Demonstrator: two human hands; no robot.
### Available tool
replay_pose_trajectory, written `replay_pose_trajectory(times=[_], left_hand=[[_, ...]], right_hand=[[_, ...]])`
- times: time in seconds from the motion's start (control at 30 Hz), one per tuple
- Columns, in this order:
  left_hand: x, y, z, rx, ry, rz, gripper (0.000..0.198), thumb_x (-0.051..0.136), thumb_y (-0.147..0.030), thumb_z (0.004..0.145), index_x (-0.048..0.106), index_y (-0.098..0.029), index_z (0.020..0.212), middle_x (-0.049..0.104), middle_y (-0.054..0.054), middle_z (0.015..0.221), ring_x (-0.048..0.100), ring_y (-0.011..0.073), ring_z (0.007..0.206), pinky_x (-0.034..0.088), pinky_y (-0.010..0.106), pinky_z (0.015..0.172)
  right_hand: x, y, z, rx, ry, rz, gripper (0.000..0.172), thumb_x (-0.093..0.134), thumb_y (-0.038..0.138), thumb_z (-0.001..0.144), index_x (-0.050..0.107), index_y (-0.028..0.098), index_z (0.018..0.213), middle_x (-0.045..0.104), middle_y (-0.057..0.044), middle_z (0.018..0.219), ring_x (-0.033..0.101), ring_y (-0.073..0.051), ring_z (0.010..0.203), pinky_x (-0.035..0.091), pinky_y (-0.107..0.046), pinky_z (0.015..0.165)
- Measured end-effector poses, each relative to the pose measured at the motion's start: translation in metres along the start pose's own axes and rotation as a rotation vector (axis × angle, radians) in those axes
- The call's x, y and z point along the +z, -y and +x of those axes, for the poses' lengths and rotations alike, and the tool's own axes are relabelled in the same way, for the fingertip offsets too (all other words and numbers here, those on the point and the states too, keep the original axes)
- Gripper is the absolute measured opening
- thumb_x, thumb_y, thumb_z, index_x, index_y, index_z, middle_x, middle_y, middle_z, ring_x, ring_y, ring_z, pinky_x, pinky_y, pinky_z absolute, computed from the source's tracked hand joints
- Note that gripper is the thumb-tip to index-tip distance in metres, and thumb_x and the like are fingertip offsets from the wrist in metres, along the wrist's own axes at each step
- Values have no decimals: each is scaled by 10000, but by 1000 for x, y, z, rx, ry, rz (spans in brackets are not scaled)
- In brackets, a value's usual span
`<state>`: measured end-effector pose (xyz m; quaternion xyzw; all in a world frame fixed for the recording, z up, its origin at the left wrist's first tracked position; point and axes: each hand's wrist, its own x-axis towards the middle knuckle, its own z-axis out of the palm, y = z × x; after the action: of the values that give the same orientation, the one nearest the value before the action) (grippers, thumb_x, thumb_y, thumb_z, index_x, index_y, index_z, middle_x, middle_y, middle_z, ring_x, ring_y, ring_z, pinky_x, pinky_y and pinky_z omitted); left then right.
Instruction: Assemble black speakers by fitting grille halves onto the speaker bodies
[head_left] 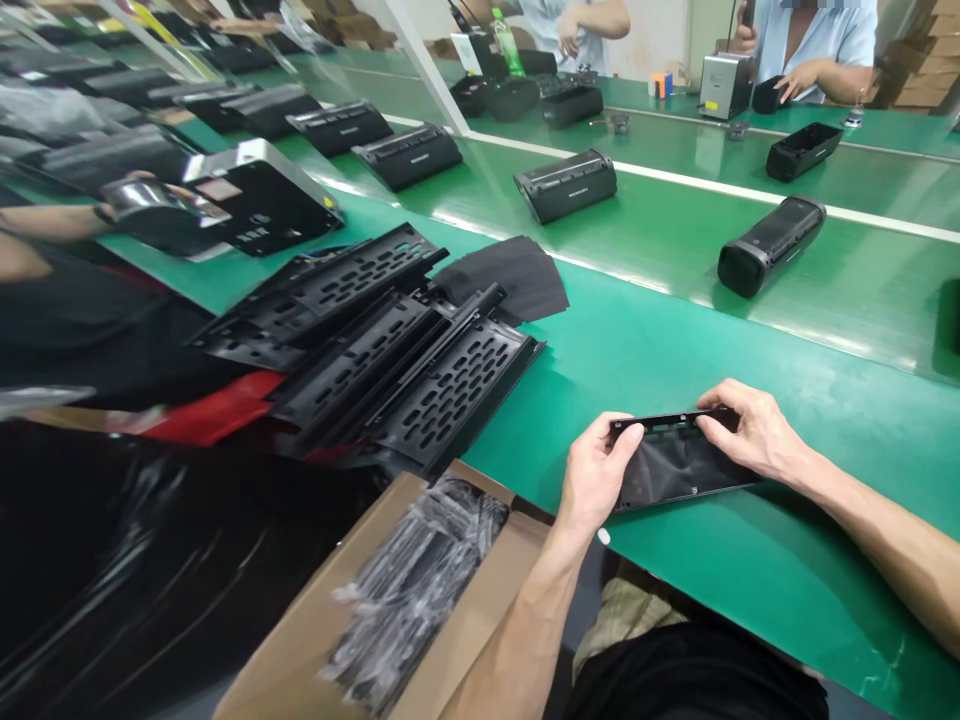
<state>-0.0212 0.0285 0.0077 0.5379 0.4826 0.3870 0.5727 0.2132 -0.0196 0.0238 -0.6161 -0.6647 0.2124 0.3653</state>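
Note:
A flat black plastic panel (675, 465) lies on the green work surface (675, 340) close to its near edge, and both my hands hold it. My left hand (595, 475) grips its left end, thumb on top. My right hand (750, 430) is closed over its upper right edge, fingers pressed on the rim. Left of it lies a stack of black slotted grille panels (390, 350). A sheet of black cloth (517, 275) lies just behind the stack.
A cardboard box (420, 600) with plastic-wrapped parts sits at my lower left. Several black speaker housings (772, 245) lie along the green conveyor belt. A co-worker's arm (45, 225) holds a black unit at the left. Other people stand at the far side.

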Motion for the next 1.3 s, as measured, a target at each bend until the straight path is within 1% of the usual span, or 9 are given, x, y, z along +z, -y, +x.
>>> replay_pose_trajectory(times=[0.1, 0.13, 0.2, 0.3, 0.43, 0.57, 0.77, 0.97, 1.3], left_hand=[[-2, 1, 0, -8, -1, -38, 389, 818, -539, 806, 711, -177, 901, 703, 0, 808, 620, 151, 741, 496, 232, 705], [-2, 1, 0, -16, -3, -63, 409, 825, -555, 797, 706, -176, 899, 701, 0, 809, 618, 149, 741, 497, 231, 702], [-3, 0, 0, -45, -11, -124, 463, 846, -591, 762, 694, -174, 896, 694, 0, 803, 615, 147, 725, 497, 231, 677], [-3, -2, 0, -94, -21, -196, 525, 869, -627, 717, 679, -174, 903, 685, -2, 791, 610, 147, 691, 498, 234, 637], [-4, -3, -1, -87, 36, -242, 497, 859, -589, 751, 691, -176, 969, 730, 30, 882, 673, 186, 789, 544, 273, 731], [-6, -3, -2, -78, 121, -328, 468, 860, -490, 761, 690, -182, 1070, 776, 67, 1008, 720, 227, 902, 572, 319, 829], [-6, -2, -2, -95, 119, -337, 506, 835, -494, 776, 685, -171, 1136, 786, 102, 1107, 740, 261, 966, 587, 351, 845], [-9, 0, -2, -84, 137, -373, 474, 832, -489, 806, 687, -166, 1121, 786, 105, 1100, 741, 273, 1022, 588, 353, 874], [-9, 5, -1, -170, 78, -425, 518, 870, -537, 720, 709, -167, 1045, 789, 80, 918, 756, 280, 927, 608, 362, 822]], right_hand=[[-15, -3, 1, 75, 50, 102, 237, 655, 321, 897, 694, 207, 1102, 773, -79, 1068, 731, -240, 997, 555, -388, 916], [-20, -5, 1, 123, 69, 132, 282, 680, 347, 890, 688, 210, 1137, 774, -75, 1093, 729, -239, 1002, 558, -386, 913], [-32, -9, 2, 231, 139, 192, 337, 719, 417, 878, 686, 209, 1140, 771, -51, 1010, 719, -213, 873, 566, -350, 794], [-44, -12, 3, 379, 300, 334, 341, 733, 519, 868, 671, 190, 928, 668, 11, 710, 621, -152, 606, 498, -279, 574], [-48, -13, 5, 478, 333, 494, 448, 797, 599, 795, 592, 201, 774, 598, 39, 611, 585, -122, 511, 495, -255, 514], [-49, -15, 6, 526, 355, 555, 474, 842, 610, 752, 615, 200, 823, 633, 36, 649, 609, -118, 511, 526, -251, 506], [-48, -20, 5, 566, 399, 609, 474, 866, 591, 746, 635, 196, 870, 663, 33, 657, 632, -119, 534, 566, -263, 550], [-48, -21, 6, 561, 419, 629, 475, 883, 571, 737, 634, 190, 874, 667, 31, 661, 637, -122, 560, 586, -274, 572], [-47, -26, 4, 564, 456, 661, 452, 859, 559, 773, 656, 183, 921, 682, 22, 698, 666, -129, 583, 609, -293, 621]])
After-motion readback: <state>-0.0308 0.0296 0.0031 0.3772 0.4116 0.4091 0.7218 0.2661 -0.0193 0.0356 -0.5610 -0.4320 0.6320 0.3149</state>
